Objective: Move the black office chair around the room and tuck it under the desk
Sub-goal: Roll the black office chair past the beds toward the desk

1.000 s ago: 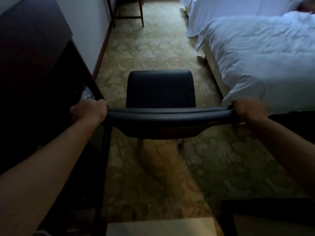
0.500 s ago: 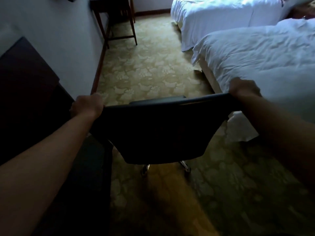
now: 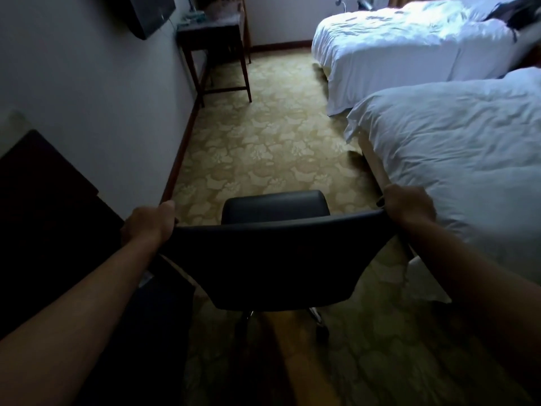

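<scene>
The black office chair (image 3: 272, 259) stands on the patterned carpet right in front of me, backrest toward me, its seat facing away and its chrome wheeled base partly visible below. My left hand (image 3: 150, 222) grips the left top corner of the backrest. My right hand (image 3: 408, 205) grips the right top corner. A dark wooden desk (image 3: 216, 27) on thin legs stands against the left wall at the far end of the room.
A dark cabinet (image 3: 44, 215) fills the near left side, close to my left arm. Two beds with white covers, the near bed (image 3: 456, 159) and the far bed (image 3: 404, 45), line the right. A carpeted aisle (image 3: 263, 142) runs between wall and beds. A dark screen (image 3: 149, 13) hangs on the wall.
My view has lifted and the chair has rolled forward along the aisle. The far desk and the second bed have come into sight. Both hands keep their grip on the backrest.
</scene>
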Demonstrator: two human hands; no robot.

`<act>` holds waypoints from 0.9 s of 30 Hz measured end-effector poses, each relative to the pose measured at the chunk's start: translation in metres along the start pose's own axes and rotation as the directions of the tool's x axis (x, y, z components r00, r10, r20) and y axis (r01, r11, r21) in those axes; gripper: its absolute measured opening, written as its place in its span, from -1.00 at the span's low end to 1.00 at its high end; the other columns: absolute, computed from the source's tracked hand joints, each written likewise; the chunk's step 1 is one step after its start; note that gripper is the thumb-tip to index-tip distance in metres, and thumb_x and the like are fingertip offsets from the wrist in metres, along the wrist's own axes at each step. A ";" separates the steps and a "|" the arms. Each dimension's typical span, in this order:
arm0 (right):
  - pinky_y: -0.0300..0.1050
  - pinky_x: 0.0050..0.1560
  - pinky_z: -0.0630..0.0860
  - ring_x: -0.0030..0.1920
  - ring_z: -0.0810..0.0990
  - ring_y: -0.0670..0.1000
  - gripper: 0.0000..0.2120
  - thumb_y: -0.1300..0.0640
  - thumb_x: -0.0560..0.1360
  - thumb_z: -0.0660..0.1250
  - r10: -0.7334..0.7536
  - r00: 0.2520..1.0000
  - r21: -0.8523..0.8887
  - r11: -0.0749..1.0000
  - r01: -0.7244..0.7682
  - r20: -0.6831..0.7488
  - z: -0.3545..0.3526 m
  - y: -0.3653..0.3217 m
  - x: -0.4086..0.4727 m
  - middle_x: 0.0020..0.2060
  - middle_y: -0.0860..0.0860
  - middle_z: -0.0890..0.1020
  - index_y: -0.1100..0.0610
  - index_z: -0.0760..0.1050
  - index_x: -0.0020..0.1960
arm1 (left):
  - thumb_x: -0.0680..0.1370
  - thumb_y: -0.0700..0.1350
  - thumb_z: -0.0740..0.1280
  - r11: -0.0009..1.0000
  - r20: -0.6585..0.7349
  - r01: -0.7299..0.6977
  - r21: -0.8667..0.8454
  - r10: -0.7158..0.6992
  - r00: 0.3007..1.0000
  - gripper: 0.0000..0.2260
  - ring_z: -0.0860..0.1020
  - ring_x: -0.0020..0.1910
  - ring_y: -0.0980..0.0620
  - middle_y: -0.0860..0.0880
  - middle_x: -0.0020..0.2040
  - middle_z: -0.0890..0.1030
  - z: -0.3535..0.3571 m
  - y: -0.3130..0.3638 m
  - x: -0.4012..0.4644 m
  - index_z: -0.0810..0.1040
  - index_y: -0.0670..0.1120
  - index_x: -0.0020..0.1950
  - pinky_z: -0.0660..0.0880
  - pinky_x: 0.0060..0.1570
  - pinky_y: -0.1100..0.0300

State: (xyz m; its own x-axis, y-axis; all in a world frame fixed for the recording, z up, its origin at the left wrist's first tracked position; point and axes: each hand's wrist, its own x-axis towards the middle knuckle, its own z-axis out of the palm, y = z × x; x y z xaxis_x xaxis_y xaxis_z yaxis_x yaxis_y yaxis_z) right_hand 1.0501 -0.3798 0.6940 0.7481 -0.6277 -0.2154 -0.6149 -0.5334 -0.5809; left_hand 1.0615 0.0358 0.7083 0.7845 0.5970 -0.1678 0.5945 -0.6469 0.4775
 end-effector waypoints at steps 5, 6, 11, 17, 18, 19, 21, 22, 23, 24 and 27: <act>-0.03 -0.02 0.31 0.18 0.52 0.29 -0.49 -0.01 0.48 0.16 0.025 0.999 0.004 1.000 -0.025 -0.038 0.008 -0.029 0.032 0.19 0.33 0.54 0.36 0.52 0.21 | 0.48 0.18 0.19 1.000 -0.026 -0.013 0.008 0.013 1.000 -0.43 0.55 0.12 -0.32 -0.33 0.20 0.58 0.007 0.027 0.033 0.61 -0.28 0.16 0.43 -0.02 0.01; -0.03 -0.02 0.31 0.18 0.52 0.29 -0.51 -0.01 0.48 0.17 0.020 0.999 -0.005 1.000 -0.020 -0.046 0.010 -0.034 0.036 0.18 0.33 0.55 0.35 0.53 0.21 | 0.47 0.19 0.19 1.000 -0.032 -0.014 0.012 0.014 0.999 -0.42 0.55 0.12 -0.33 -0.33 0.20 0.58 0.008 0.033 0.040 0.60 -0.28 0.18 0.45 0.01 0.00; -0.05 -0.17 0.35 -0.15 0.57 0.23 -0.58 -0.05 0.38 0.12 -0.279 0.940 -0.052 0.960 0.274 -0.198 0.025 -0.067 0.031 -0.14 0.21 0.67 0.16 0.65 -0.08 | 0.47 0.18 0.19 1.000 0.019 0.010 0.015 -0.010 1.000 -0.46 0.57 0.10 -0.30 -0.27 0.17 0.60 0.010 0.060 0.084 0.62 -0.21 0.18 0.51 0.08 -0.02; -0.09 -0.29 0.30 -0.34 0.48 0.13 -0.67 -0.11 0.36 0.08 -0.507 0.856 -0.289 0.839 0.462 -0.104 0.071 -0.138 0.025 -0.36 0.06 0.57 0.05 0.53 -0.30 | 0.48 -0.03 0.22 0.901 -0.051 -0.432 -0.041 0.430 0.901 -0.70 0.55 -0.30 -0.20 -0.13 -0.34 0.58 0.013 0.097 0.133 0.48 -0.11 -0.42 0.30 -0.37 0.17; -0.11 -0.32 0.27 -0.35 0.45 0.11 -0.66 -0.10 0.36 0.08 -0.486 0.870 -0.307 0.843 0.442 -0.082 0.072 -0.144 0.036 -0.33 0.07 0.59 0.05 0.54 -0.30 | 0.46 -0.03 0.22 0.873 -0.082 -0.484 -0.060 0.479 0.874 -0.68 0.50 -0.39 -0.16 -0.07 -0.43 0.51 0.017 0.105 0.139 0.42 -0.11 -0.47 0.24 -0.41 0.19; -0.12 -0.34 0.24 -0.35 0.43 0.10 -0.66 -0.09 0.37 0.09 -0.461 0.886 -0.327 0.847 0.419 -0.059 0.071 -0.147 0.046 -0.29 0.09 0.62 0.05 0.56 -0.29 | 0.45 -0.01 0.21 0.858 -0.111 -0.506 -0.091 0.496 0.861 -0.67 0.45 -0.44 -0.12 -0.03 -0.48 0.47 0.021 0.111 0.143 0.39 -0.11 -0.48 0.20 -0.43 0.20; -0.10 -0.30 0.24 -0.29 0.46 0.12 -0.68 -0.07 0.41 0.12 -0.404 0.914 -0.360 0.857 0.369 -0.025 0.069 -0.158 0.065 -0.17 0.13 0.65 0.04 0.59 -0.24 | 0.47 0.01 0.21 0.846 -0.129 -0.519 -0.124 0.505 0.854 -0.65 0.44 -0.46 -0.09 -0.01 -0.50 0.45 0.027 0.127 0.154 0.39 -0.10 -0.49 0.19 -0.43 0.19; -0.08 -0.25 0.26 -0.24 0.49 0.14 -0.69 -0.08 0.41 0.12 -0.390 0.921 -0.370 0.857 0.358 -0.013 0.069 -0.167 0.075 -0.12 0.14 0.65 0.02 0.59 -0.23 | 0.48 0.02 0.22 0.846 -0.116 -0.519 -0.122 0.507 0.854 -0.64 0.45 -0.45 -0.10 -0.01 -0.49 0.46 0.028 0.135 0.161 0.40 -0.10 -0.48 0.20 -0.43 0.19; -0.07 -0.22 0.27 -0.21 0.49 0.14 -0.70 -0.09 0.39 0.10 -0.378 0.926 -0.378 0.856 0.352 0.006 0.071 -0.177 0.083 -0.11 0.15 0.65 0.00 0.56 -0.26 | 0.49 0.02 0.23 0.848 -0.096 -0.517 -0.113 0.508 0.856 -0.64 0.46 -0.42 -0.12 -0.01 -0.47 0.48 0.029 0.143 0.172 0.42 -0.10 -0.48 0.20 -0.42 0.18; -0.06 -0.21 0.27 -0.20 0.49 0.14 -0.71 -0.11 0.36 0.08 -0.366 0.931 -0.380 0.858 0.346 0.021 0.075 -0.189 0.092 -0.11 0.14 0.64 -0.02 0.52 -0.30 | 0.49 0.01 0.23 0.851 -0.079 -0.516 -0.098 0.510 0.856 -0.65 0.48 -0.39 -0.14 -0.02 -0.45 0.50 0.030 0.152 0.185 0.44 -0.09 -0.47 0.21 -0.41 0.17; -0.09 -0.29 0.24 -0.29 0.44 0.10 -0.66 -0.13 0.32 0.04 -0.376 0.926 -0.382 0.854 0.352 0.014 0.083 -0.210 0.114 -0.24 0.10 0.54 0.02 0.50 -0.31 | 0.49 0.02 0.23 0.855 -0.025 -0.510 -0.089 0.510 0.860 -0.68 0.53 -0.32 -0.15 -0.04 -0.37 0.58 0.036 0.175 0.218 0.54 -0.11 -0.40 0.32 -0.35 0.15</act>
State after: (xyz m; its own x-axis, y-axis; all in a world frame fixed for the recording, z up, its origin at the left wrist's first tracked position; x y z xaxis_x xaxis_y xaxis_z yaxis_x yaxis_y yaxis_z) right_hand 1.2850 -0.2920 0.7258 0.9277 -0.3732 0.0082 -0.3570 -0.8935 -0.2726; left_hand 1.3428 0.0355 0.7248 0.9734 0.1949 0.1209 0.0925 -0.8159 0.5707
